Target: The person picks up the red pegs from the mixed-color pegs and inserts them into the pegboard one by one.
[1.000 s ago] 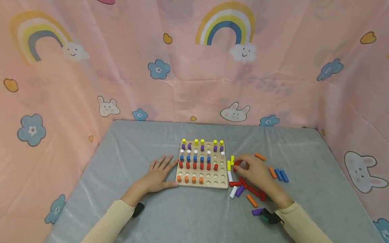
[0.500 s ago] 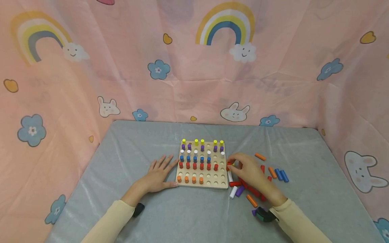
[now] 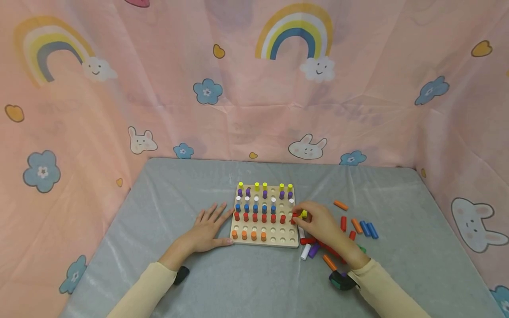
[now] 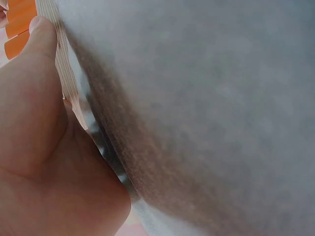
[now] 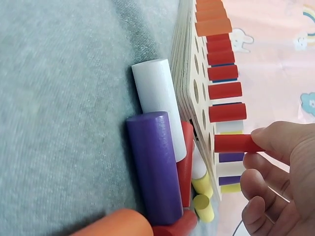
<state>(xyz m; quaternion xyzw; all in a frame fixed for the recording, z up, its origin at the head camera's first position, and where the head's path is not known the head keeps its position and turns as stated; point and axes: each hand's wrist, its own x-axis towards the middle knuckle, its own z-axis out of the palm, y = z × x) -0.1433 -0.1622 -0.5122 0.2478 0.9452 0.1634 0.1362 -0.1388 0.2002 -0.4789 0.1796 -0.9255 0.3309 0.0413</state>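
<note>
A wooden peg board (image 3: pixel 267 244) lies on the table with rows of yellow, purple, white, blue, red and orange pegs standing in its holes. My right hand (image 3: pixel 320 224) pinches a red peg (image 5: pixel 234 143) between thumb and fingers at the right end of the red row. In the right wrist view, that peg's free end is right at a hole, in line with the other red pegs. At the board's left side my left hand (image 3: pixel 207 232) rests with fingers spread. Its thumb (image 4: pixel 42 37) touches the board's edge near the front left corner.
Loose pegs lie right of the board, among them a white peg (image 5: pixel 160 93), a purple peg (image 5: pixel 153 167), an orange peg (image 3: pixel 340 205) and blue pegs (image 3: pixel 371 230). A pink printed curtain (image 3: pixel 246 119) stands behind the grey-covered table (image 3: pixel 191 176).
My right hand has moved left with the red peg, from the loose pegs to the right edge of the board. The left hand has stayed in place.
</note>
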